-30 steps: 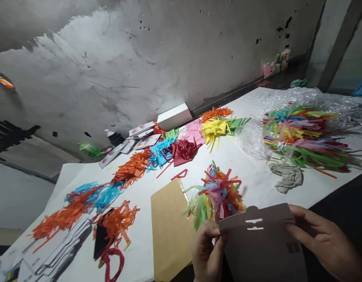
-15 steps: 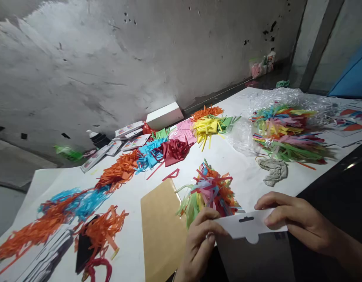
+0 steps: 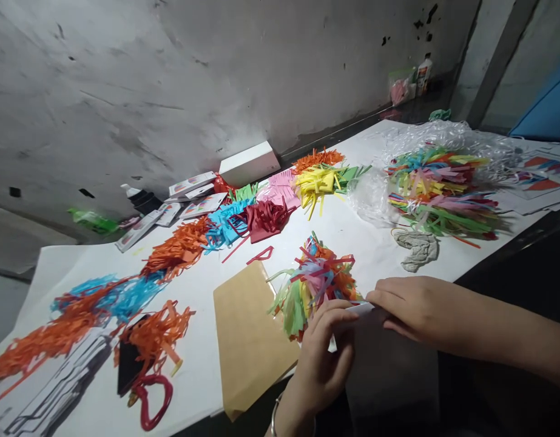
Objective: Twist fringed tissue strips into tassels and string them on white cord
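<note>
At the table's front edge, both hands are on a white cardboard box (image 3: 391,376), its body in dark shadow below them. My left hand (image 3: 327,349) is closed on the box's left side, fingers bent over the top edge. My right hand (image 3: 409,309) grips the right part of the top edge; its fingertips are partly hidden. Between the hands shows a narrow strip of the white top flap (image 3: 359,308). Just beyond lies a bundle of mixed-colour paper strips (image 3: 323,273), and a brown paper sheet (image 3: 252,334) lies to the left.
Fringed paper bunches in orange (image 3: 177,249), blue (image 3: 227,224), dark red (image 3: 266,218) and yellow (image 3: 318,182) run across the white-covered table. Red-handled scissors (image 3: 155,400) are at the front left. Clear plastic (image 3: 375,197), tied bundles (image 3: 443,209) and a grey glove (image 3: 416,249) lie right.
The white flap with its hanger slot, seen flat before, is now folded away so only a thin strip shows. My right hand has moved left, closer to my left hand.
</note>
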Demonstrator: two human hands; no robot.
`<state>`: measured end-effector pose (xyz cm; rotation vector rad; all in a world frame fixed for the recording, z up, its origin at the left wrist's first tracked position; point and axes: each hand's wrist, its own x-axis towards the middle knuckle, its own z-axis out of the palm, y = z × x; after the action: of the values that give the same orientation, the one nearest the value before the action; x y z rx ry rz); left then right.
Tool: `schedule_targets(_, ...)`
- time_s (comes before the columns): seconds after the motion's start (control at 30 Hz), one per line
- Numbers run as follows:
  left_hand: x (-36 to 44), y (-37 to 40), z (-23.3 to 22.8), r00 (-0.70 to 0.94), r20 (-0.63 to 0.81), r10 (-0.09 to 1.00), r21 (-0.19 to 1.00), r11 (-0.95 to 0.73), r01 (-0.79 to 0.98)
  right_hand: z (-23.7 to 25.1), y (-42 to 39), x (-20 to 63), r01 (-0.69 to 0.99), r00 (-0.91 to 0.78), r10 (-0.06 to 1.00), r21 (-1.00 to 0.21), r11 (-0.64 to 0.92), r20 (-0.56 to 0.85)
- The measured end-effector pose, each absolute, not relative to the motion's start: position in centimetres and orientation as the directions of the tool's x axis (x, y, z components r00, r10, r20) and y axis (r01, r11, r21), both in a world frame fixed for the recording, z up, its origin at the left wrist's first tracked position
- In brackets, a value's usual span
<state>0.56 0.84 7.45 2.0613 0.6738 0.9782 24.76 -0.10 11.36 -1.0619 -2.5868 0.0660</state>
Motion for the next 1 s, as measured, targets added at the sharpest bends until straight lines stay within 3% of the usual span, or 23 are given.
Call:
schedule_targets(0.23, 1.4, 0.7, 7.4, 0.556, 0.385, 0.737, 0.812, -0.557, 0.176, 12.8, 1.6, 25.9, 0.666, -0.667, 0.745, -0.46, 0.587, -0.015)
schedule_targets(0.37, 1.7, 0.8, 7.3, 0.54, 0.39, 0.746, 0.81, -0.557, 0.184, 13.7, 2.1, 26.2, 0.678, -0.649, 0.755, -0.521, 0.518, -0.094)
schedule_targets(0.77, 2.3, 0.7, 7.3, 0.513, 0.421, 0.748, 0.804, -0.569, 0.17, 15.3, 2.3, 24.8, 0.765, -0.621, 0.761, -0.351, 0.54, -0.185)
schedule_targets(1.0, 2.6, 0.7, 7.1, 0.51, 0.431, 0.745, 0.803, -0.574, 0.16, 15.0, 2.6, 24.6, 0.761, -0.638, 0.751, -0.281, 0.584, -0.167)
